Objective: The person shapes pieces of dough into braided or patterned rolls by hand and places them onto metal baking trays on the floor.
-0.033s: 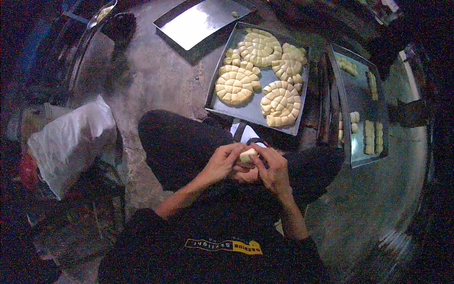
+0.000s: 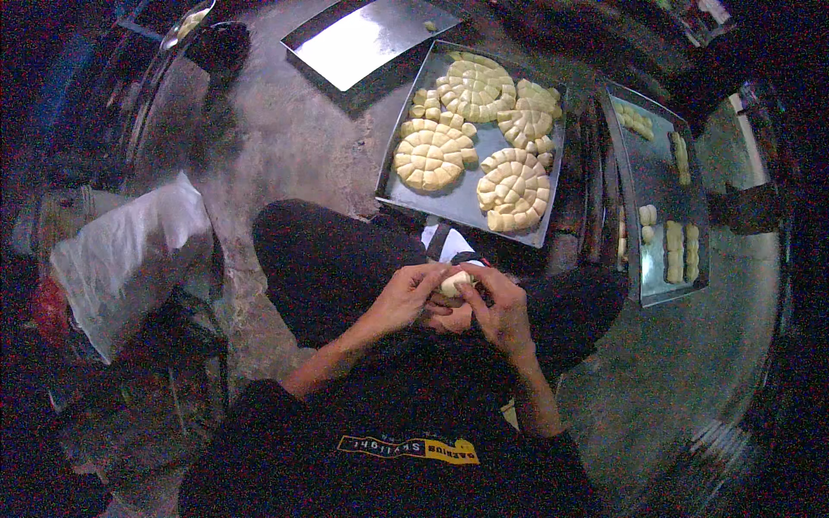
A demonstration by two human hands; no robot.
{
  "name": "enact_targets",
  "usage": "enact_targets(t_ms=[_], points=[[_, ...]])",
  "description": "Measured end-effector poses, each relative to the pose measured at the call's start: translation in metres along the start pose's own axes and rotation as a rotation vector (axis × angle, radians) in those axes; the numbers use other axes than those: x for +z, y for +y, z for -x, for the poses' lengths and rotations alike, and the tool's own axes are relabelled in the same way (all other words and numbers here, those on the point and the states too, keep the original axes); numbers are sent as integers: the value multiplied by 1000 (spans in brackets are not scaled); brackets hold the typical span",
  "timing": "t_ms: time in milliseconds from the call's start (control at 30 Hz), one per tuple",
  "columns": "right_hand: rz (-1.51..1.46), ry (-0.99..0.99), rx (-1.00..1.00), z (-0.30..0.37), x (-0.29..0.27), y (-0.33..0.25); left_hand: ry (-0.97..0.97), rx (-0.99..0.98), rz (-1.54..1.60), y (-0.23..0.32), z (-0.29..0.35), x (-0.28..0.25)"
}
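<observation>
Over my lap, between my crossed legs, I hold a small pale piece of dough (image 2: pixel 455 283) with the fingers of both hands. My left hand (image 2: pixel 404 298) closes on it from the left, thumb and fingertips against its side. From the right, my right hand (image 2: pixel 503 309) pinches it, the thumb on the near side. The fingers partly cover the dough. Just beyond my feet lies a metal tray (image 2: pixel 449 205), where several round clusters of dough pieces (image 2: pixel 432 155) sit packed together.
To the right, a long dark tray (image 2: pixel 656 186) carries short rows of dough pieces (image 2: pixel 675 250). A shiny tray (image 2: pixel 363 43) with one small lump lies at the far side. A whitish plastic sheet (image 2: pixel 134 259) covers something at the left. Bare concrete floor (image 2: pixel 285 129) shows between them.
The dough piece has turned slightly between my fingertips and shows a rounder face. Both hands stay almost in the same place.
</observation>
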State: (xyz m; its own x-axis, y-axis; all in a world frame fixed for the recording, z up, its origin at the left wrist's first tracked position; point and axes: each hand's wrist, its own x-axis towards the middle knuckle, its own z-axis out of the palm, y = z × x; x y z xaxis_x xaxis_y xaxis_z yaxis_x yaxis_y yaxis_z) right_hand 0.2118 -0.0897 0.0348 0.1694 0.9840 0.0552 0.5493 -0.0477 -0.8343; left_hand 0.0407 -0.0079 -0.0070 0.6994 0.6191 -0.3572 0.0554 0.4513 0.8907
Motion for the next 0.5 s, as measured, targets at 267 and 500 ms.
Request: enact_targets(t_ms=[267, 500], points=[[-187, -160, 9, 0, -5, -5, -259, -43, 103, 16, 2, -17], [23, -144, 65, 2, 3, 1, -180, -4, -174, 21, 6, -3]])
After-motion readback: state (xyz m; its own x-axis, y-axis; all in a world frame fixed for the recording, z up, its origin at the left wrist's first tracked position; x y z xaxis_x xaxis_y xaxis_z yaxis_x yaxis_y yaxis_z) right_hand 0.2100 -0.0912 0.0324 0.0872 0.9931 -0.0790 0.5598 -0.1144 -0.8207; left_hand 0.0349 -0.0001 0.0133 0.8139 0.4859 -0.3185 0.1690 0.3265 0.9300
